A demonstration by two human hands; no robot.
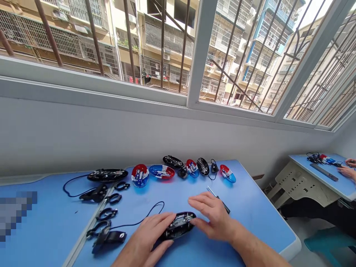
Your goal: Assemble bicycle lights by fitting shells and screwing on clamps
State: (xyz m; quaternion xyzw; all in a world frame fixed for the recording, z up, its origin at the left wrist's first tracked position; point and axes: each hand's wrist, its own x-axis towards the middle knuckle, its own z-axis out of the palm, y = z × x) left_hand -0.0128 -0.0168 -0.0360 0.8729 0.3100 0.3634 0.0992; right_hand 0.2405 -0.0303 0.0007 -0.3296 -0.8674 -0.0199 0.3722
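Observation:
A black oval housing (180, 227) lies on the blue table in front of me, its open side up and small parts showing inside. My left hand (151, 235) grips its left end between thumb and fingers. At the right end, the thumb of my right hand (213, 215) is at the rim, while the other fingers stretch out above the table. A thin black cable (139, 223) runs left from near the housing toward a black strap-like piece (109, 239). Just beyond my right hand lies a screwdriver (222, 202), partly covered by the fingers.
Red-and-blue clear covers (140, 175) and black oval housings (108, 175) line the table's back edge. Several black ring clamps (107, 214) lie at left along a table seam (83, 237). Another person's hands (347, 170) are at a second table (345, 187) on the right.

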